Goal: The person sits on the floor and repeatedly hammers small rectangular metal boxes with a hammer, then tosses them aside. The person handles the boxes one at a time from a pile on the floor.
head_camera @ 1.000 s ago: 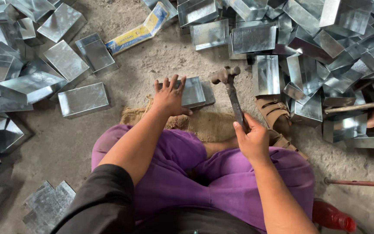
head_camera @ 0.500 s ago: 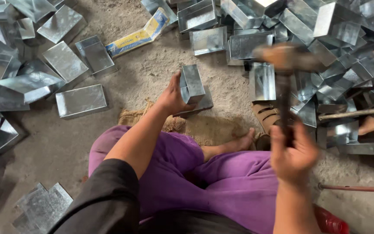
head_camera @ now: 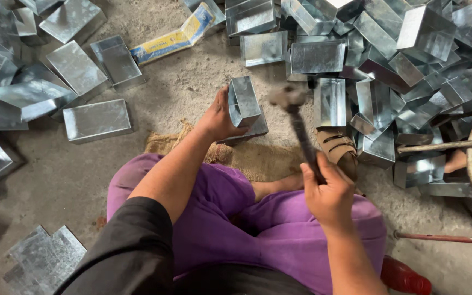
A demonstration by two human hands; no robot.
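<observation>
Concrete floor (head_camera: pixel 187 104) littered with tins — hammer (head_camera: pixel 296 117) now swung down from its raised position, right hand (head_camera: pixel 329 194) fisted on the handle, left hand (head_camera: pixel 219 117) clamping the metal box (head_camera: pixel 244 101) on edge — mid-strike.

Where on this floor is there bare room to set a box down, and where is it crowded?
Bare concrete lies between the flat box, the sacking and the yellow carton; more lies below that box, left of the purple trousers. The box heap at upper right is crowded, and so is the left edge.
</observation>
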